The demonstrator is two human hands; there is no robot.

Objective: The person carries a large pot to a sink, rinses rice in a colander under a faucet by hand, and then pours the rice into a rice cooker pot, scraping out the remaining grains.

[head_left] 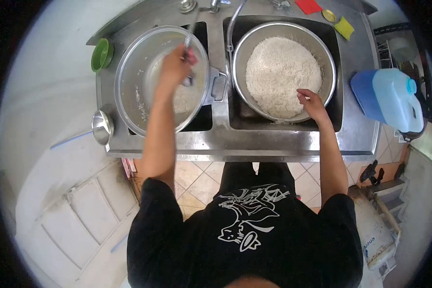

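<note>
My left hand (174, 68) is wrapped round a spray nozzle (188, 80) on a metal hose, over the large pot (121, 91). Something pink shows at the grip. Wet grains of rice cling to the pot's inner wall, and some whitish matter lies at its bottom. In the right basin sits a wide steel bowl (240, 84) holding a big mound of white rice (282, 72). My right hand (312, 104) hovers by the bowl's near right rim, its fingertips over the edge of the rice. It holds nothing, and its fingers are loosely stretched.
A green bowl (100, 55) and a ladle (102, 127) with a blue handle stand left of the pot. On the right is a large jug (391, 98) of blue liquid. A red cloth (308, 6) and a yellow-green sponge (343, 29) lie at the back.
</note>
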